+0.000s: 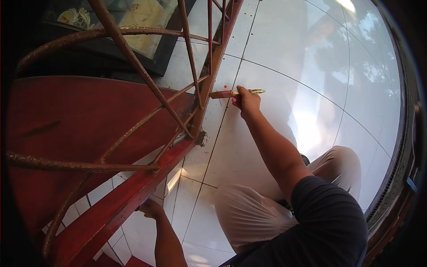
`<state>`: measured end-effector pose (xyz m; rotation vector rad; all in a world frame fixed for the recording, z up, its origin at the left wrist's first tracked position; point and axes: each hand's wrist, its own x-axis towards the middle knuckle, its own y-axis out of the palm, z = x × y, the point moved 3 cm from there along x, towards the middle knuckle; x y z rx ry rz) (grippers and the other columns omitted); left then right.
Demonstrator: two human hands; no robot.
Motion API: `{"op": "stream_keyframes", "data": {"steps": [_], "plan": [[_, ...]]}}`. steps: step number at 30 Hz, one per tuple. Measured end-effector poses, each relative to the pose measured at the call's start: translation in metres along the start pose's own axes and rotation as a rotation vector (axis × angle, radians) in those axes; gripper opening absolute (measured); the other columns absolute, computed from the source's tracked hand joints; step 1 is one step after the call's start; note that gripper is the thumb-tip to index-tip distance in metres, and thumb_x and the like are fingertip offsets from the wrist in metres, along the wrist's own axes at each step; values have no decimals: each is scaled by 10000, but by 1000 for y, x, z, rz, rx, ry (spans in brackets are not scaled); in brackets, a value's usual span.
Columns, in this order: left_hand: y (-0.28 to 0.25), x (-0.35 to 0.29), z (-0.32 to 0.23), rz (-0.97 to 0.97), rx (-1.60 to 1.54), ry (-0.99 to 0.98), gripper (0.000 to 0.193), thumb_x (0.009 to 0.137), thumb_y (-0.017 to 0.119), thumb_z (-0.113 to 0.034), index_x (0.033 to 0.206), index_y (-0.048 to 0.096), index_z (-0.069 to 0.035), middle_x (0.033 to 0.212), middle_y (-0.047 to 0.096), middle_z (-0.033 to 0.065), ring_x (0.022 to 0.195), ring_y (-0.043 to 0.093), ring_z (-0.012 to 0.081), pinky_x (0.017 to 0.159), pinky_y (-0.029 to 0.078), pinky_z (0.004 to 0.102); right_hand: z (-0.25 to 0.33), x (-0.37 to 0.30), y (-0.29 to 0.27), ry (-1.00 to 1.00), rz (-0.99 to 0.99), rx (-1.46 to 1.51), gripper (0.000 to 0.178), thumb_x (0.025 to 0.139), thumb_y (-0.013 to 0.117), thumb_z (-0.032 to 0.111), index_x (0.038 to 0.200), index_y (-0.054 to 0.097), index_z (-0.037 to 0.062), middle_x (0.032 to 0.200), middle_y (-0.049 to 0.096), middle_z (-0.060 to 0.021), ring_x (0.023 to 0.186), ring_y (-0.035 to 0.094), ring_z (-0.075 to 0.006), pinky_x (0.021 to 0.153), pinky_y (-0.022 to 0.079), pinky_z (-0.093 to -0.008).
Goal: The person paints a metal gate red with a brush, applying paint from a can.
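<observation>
My right hand (pixel 248 103) grips a paintbrush (pixel 223 94), its fingers closed around the pale handle. The brush lies nearly level, and its red-stained bristles point left, their tip at the edge of the brown upright strip (pixel 205 99) of a metal frame. Farther down, my left hand (pixel 151 208) is at the underside of a glossy red beam (pixel 116 205). The beam hides its fingers, so whether it holds anything does not show. Brown curved metal bars (pixel 129 58) rise from the frame on the left.
White floor tiles (pixel 275 120) spread under the frame and to the right, with a red paint spot (pixel 225 86) near the brush. A broad dark red panel (pixel 89 115) stands behind the bars. A dark-edged glass case (pixel 162 33) is at the upper left.
</observation>
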<state>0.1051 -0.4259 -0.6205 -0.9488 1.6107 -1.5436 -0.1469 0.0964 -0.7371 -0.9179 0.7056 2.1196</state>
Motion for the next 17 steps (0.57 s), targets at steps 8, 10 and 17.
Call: {"op": "stream_keyframes", "data": {"steps": [8, 10, 17], "plan": [[9, -10, -15, -20, -95, 8, 639, 988, 303, -628, 1427, 435, -182, 1420, 477, 117, 1337, 432, 398, 1054, 241, 696, 99, 59, 45, -276, -155, 386, 288, 839, 706, 97, 918, 549, -131, 805, 648, -194, 568, 635, -223, 518, 574, -314], [4, -10, -12, 12, -3, 19, 652, 987, 309, -620, 1433, 429, -161, 1407, 486, 122, 1339, 428, 404, 1056, 229, 702, 68, 34, 37, -196, -174, 312, 301, 825, 713, 108, 921, 544, -122, 799, 647, -191, 576, 650, -230, 516, 585, -316], [0, 27, 46, -11, -1054, 145, 690, 984, 467, -538, 1541, 266, -184, 1567, 320, 181, 1417, 360, 377, 1139, 187, 665, 11, -75, -17, -10, -132, 228, 420, 893, 704, 213, 1193, 552, -38, 985, 724, -110, 555, 636, -203, 490, 561, -274]]}}
